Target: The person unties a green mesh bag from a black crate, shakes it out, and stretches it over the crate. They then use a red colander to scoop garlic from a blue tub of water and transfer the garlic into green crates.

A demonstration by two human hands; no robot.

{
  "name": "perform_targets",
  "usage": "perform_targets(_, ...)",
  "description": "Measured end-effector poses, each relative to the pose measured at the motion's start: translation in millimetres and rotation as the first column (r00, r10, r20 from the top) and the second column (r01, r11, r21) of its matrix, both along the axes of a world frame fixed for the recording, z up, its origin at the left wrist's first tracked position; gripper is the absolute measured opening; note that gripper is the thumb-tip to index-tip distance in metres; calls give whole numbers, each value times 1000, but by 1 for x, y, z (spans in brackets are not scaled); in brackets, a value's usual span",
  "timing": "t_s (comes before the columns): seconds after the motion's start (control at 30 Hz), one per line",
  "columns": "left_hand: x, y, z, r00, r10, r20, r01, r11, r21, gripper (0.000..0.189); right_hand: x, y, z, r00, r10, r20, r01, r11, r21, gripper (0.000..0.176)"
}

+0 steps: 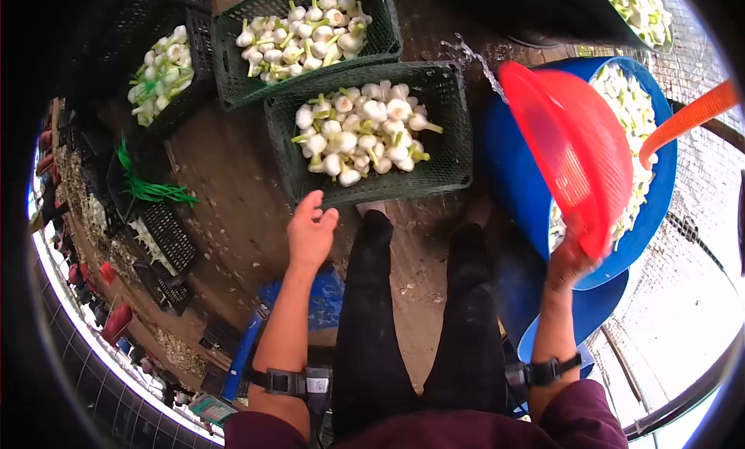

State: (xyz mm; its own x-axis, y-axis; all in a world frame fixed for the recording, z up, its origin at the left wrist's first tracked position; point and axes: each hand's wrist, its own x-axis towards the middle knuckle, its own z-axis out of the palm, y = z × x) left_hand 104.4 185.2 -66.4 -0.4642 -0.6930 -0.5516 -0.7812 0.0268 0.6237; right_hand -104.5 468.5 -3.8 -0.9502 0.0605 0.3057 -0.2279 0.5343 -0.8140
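My right hand [573,261] grips the near edge of a red plastic basket [574,146], which is tilted over a blue tub [660,185]. Water splashes off the basket's far edge. Garlic bulbs [625,92] with green stems fill the tub, and an orange ribbed hose [691,121] reaches into it. My left hand [312,233] is in the air with its fingers apart and nothing in it, just below the near edge of a dark green crate [372,191]. White garlic bulbs [365,131] lie in a heap inside that crate.
Behind is another green crate [229,61] of garlic; a black crate [203,69] with garlic stands at the left. Green ties [151,189] hang beside stacked crates. A blue stool-like object [318,298] is by my left leg. Garlic fills a container [640,14] at top right.
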Motion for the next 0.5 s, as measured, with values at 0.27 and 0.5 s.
perform_targets(0.27, -85, 147, -41, 932, -338, -135, 362, 891, 272, 30, 7, 233, 12, 801, -499, 330, 346, 836, 426, 28)
perform_targets(0.5, -162, 267, -173, 853, -521, -16, 515, 836, 190, 44, -38, 299, -55, 649, -420, 634, 15, 841, 541, 26)
